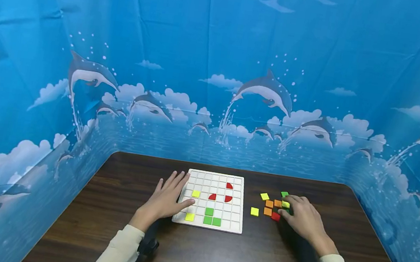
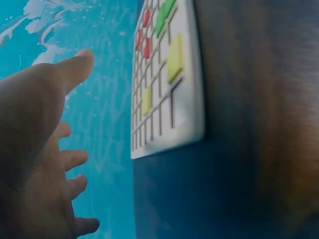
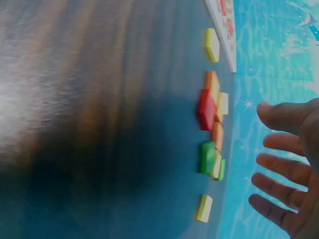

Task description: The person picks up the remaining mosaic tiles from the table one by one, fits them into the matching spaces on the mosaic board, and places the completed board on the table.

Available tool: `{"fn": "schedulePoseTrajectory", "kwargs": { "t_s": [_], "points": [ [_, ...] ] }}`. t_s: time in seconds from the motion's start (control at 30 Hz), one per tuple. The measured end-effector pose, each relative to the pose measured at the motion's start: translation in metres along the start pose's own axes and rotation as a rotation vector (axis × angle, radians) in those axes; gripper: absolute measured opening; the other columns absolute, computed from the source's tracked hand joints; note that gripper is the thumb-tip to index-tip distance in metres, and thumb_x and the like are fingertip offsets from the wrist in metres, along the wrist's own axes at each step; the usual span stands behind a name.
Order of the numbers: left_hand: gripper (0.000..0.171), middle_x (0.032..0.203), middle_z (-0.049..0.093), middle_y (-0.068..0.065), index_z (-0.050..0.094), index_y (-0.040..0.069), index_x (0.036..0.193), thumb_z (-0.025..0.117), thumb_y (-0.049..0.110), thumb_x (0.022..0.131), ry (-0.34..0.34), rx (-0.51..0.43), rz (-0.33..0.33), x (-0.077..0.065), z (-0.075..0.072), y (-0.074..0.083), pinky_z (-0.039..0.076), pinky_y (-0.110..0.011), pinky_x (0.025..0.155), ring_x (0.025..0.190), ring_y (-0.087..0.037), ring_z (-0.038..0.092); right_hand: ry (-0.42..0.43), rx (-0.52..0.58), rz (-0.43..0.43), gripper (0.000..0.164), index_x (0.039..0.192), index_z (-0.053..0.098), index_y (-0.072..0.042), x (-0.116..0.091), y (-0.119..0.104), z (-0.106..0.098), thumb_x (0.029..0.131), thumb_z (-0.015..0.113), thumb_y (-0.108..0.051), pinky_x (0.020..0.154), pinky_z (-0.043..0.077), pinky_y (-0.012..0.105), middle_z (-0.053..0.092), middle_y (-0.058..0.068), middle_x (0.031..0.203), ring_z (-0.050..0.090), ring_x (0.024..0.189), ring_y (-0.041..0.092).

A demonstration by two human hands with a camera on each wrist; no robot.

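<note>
My left hand [image 1: 166,198] is spread at the left edge of a white grid board [image 1: 203,181], its thumb reaching over the squares. Whether it touches the board, I cannot tell. On the board lie yellow square tiles [image 1: 190,217], green square tiles [image 1: 209,211] and red quarter-circle pieces [image 1: 228,199]. To the right, my right hand [image 1: 304,218] hovers by a loose group of tiles, fingers relaxed and apart, holding nothing in the right wrist view. That group has orange tiles [image 1: 268,211], a red tile [image 3: 207,110], a green tile [image 3: 208,158] and yellow tiles [image 1: 254,211]. The hand partly hides some.
Both hands are over a dark wood-grain table [image 1: 200,259]. A blue curtain [image 1: 212,59] printed with dolphins surrounds its back and sides. One yellow tile [image 3: 204,208] lies off to the right of the group in the right wrist view.
</note>
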State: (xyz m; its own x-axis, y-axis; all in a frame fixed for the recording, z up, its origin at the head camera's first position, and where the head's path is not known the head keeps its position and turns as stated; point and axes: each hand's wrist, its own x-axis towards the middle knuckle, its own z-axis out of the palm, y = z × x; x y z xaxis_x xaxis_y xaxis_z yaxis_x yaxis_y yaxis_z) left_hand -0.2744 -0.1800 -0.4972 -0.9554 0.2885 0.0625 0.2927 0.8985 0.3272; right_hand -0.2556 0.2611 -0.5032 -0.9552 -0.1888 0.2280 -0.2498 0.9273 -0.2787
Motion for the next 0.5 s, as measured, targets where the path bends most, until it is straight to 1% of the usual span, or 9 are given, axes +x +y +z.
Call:
{"fn": "schedulePoseTrajectory", "kwargs": {
  "t_s": [0.07,0.1,0.17,0.23,0.37,0.5],
  "points": [
    [0.094,0.178,0.023,-0.012,0.023,0.015,0.172,0.066,0.058,0.1,-0.01,-0.001,0.001,-0.004,0.004,-0.002,0.012,-0.075,0.128,0.167,-0.038,0.013,0.002,0.009,-0.003,0.039,0.127,0.076,-0.004,0.0,0.0,0.004,0.095,0.082,-0.025,0.092,0.058,0.062,0.071,0.022,0.132,0.065,0.114,0.04],
    [0.094,0.178,0.023,-0.012,0.024,0.014,0.172,0.067,0.058,0.1,-0.017,-0.005,0.003,-0.006,0.006,-0.004,0.012,-0.074,0.128,0.167,-0.038,0.013,0.0,0.011,-0.009,0.034,0.123,0.077,-0.005,-0.001,0.0,0.005,0.094,0.082,-0.022,0.087,0.06,0.06,0.072,0.021,0.129,0.066,0.111,0.038],
    [0.093,0.178,0.024,-0.011,0.026,0.012,0.171,0.067,0.057,0.101,-0.031,-0.006,0.005,-0.01,0.011,-0.007,0.012,-0.074,0.128,0.167,-0.037,0.013,-0.009,0.016,-0.02,0.027,0.118,0.079,-0.008,-0.002,-0.001,0.009,0.093,0.082,-0.019,0.082,0.061,0.057,0.074,0.018,0.125,0.067,0.107,0.035],
    [0.093,0.178,0.024,-0.011,0.027,0.011,0.171,0.067,0.057,0.101,-0.05,-0.023,0.003,-0.014,0.015,-0.009,0.012,-0.074,0.128,0.167,-0.037,0.013,-0.015,0.025,-0.033,0.02,0.112,0.081,-0.011,-0.004,-0.001,0.013,0.092,0.083,-0.016,0.079,0.061,0.056,0.075,0.015,0.12,0.068,0.104,0.034],
    [0.093,0.178,0.023,-0.012,0.027,0.01,0.17,0.066,0.058,0.101,-0.088,-0.048,-0.009,-0.023,0.022,-0.013,0.011,-0.073,0.129,0.167,-0.038,0.013,-0.026,0.027,-0.055,0.015,0.105,0.082,-0.017,-0.006,-0.002,0.021,0.09,0.085,-0.013,0.078,0.061,0.053,0.077,0.007,0.112,0.068,0.099,0.029],
    [0.093,0.179,0.02,-0.011,0.026,0.011,0.171,0.064,0.06,0.101,-0.121,-0.051,-0.022,-0.029,0.028,-0.017,0.01,-0.073,0.129,0.167,-0.038,0.011,-0.034,0.017,-0.067,0.016,0.103,0.083,-0.017,-0.005,-0.004,0.026,0.088,0.087,-0.011,0.074,0.06,0.047,0.077,0.003,0.106,0.064,0.092,0.023]
  ]
}}
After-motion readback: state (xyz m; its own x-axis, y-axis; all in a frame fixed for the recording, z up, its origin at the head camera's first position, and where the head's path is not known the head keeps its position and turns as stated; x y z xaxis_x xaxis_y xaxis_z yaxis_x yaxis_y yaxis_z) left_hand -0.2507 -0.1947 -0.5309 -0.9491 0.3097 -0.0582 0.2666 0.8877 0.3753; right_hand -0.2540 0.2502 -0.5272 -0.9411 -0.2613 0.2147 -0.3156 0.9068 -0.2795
